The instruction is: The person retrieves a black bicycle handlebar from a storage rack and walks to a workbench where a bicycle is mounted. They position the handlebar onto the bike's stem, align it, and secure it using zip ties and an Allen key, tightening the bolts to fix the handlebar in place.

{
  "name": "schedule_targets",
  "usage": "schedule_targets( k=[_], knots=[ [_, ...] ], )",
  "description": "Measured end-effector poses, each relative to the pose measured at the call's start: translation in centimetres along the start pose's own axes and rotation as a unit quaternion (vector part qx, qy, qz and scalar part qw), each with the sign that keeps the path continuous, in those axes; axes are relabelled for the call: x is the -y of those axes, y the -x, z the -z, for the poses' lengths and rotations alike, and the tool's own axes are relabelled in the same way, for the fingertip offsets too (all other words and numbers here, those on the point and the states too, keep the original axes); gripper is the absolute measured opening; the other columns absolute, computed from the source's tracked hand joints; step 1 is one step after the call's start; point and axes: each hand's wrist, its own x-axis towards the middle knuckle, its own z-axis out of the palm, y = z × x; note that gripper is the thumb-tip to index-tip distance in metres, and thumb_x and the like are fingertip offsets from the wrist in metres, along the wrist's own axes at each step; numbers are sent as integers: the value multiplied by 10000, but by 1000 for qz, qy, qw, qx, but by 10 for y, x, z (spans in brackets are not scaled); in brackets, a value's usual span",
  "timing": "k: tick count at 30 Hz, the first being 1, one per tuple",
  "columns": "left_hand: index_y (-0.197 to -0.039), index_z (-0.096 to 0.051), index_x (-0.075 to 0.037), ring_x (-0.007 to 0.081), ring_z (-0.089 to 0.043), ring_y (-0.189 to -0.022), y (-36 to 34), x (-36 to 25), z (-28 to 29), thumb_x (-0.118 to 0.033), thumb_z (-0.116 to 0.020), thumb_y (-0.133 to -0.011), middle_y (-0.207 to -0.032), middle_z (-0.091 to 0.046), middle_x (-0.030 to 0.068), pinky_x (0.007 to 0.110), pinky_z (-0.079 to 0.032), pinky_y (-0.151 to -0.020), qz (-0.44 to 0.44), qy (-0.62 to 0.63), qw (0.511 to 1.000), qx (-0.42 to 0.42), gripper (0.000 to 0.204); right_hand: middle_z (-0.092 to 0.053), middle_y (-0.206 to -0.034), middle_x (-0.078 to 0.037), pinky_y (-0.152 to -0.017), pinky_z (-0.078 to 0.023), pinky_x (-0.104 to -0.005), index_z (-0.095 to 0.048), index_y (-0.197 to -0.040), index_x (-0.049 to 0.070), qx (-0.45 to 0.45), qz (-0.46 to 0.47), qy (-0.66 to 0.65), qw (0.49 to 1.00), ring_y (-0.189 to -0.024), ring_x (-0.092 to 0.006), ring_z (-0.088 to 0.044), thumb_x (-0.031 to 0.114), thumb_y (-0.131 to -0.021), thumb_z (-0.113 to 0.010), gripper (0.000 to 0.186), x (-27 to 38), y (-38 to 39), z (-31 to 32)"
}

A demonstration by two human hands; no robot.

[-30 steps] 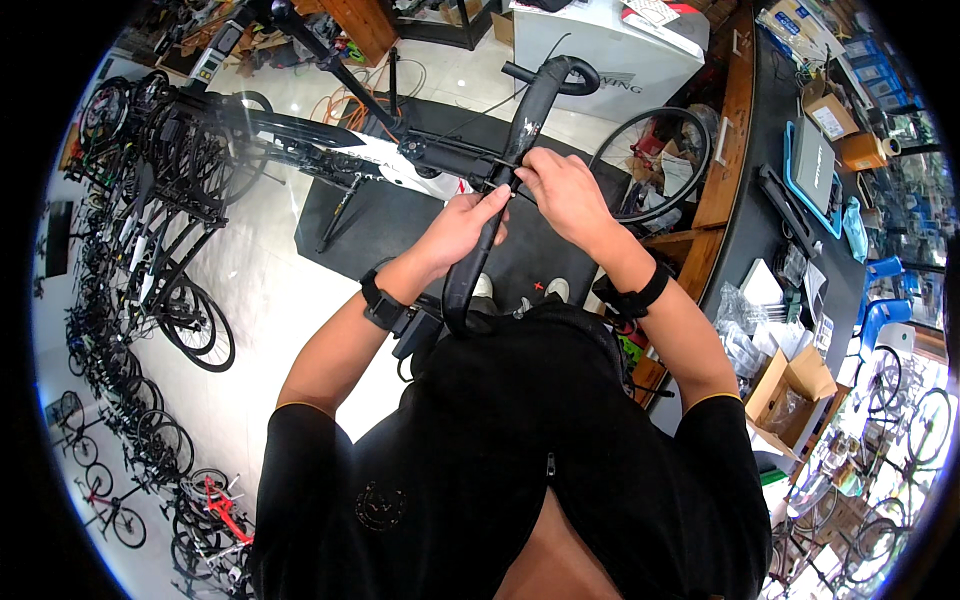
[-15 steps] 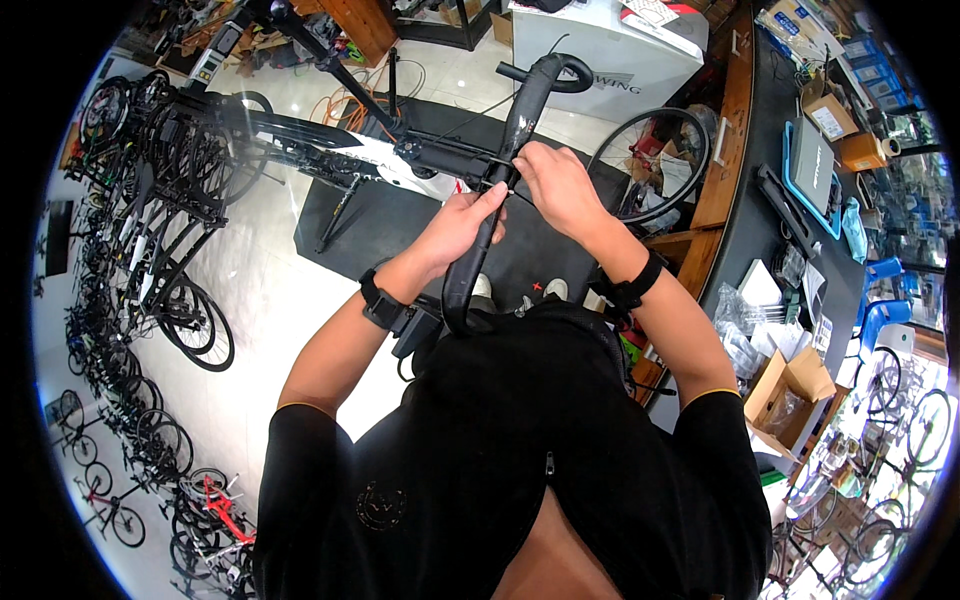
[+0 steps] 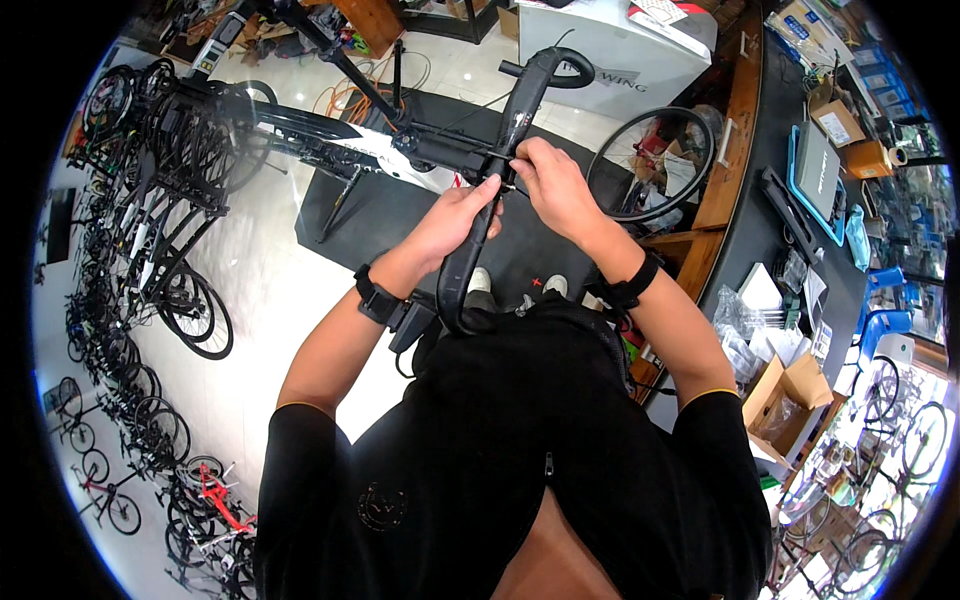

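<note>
A black drop handlebar (image 3: 456, 280) stretches across in front of me, joined to a black stem (image 3: 447, 155) on a white and black bicycle frame (image 3: 375, 152). My left hand (image 3: 458, 222) is closed round the bar just below the stem, its thumb lying along the top. On the bar's other side, my right hand (image 3: 558, 185) pinches thumb and fingers together right at the stem clamp. Whatever sits between those fingertips is too small to make out. A thin dark cable shows by the bar's far end.
A loose wheel (image 3: 652, 212) leans by the wooden cabinet on the right. The dark counter (image 3: 745, 240) carries a laptop, plastic bags and an open cardboard box (image 3: 790, 405). A grey-white carton (image 3: 610, 65) stands ahead. Many bicycles (image 3: 185, 215) line the left side; a black mat (image 3: 340, 225) lies underfoot.
Both hands keep their places at the handlebar clamp, with only a slight shift of the fingers. The whole view has tilted a little.
</note>
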Motion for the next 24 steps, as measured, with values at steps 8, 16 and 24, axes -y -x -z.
schedule_targets(
  k=[8, 16, 24],
  knots=[
    [-843, -606, -50, 90, -494, -559, 1, 0, -1, -568, -462, -971, -636, -589, 30, 233, -376, -547, 8, 5, 1000, -8, 552, -593, -790, -117, -676, -412, -426, -514, -897, 62, -29, 59, 80, 995, -730, -342, -576, 153, -913, -589, 120, -6, -3, -5],
    [-846, -609, -60, 87, -488, -556, 1, -2, -3, -562, -461, -972, -635, -589, 24, 233, -367, -542, 12, 9, 1000, -24, 538, -625, -791, -143, -646, -445, -436, -521, -908, 41, -39, -46, 59, 996, -710, -354, -609, 185, -926, -605, 167, 4, 2, -9],
    [-892, -615, -49, 74, -490, -584, 2, -1, -2, -550, -438, -989, -649, -583, 14, 218, -367, -545, 23, 27, 999, -22, 540, -593, -803, -94, -643, -496, -301, -544, -952, 5, 14, -137, -131, 982, -679, -195, -583, 124, -894, -680, 191, 19, 12, 9]
  ],
)
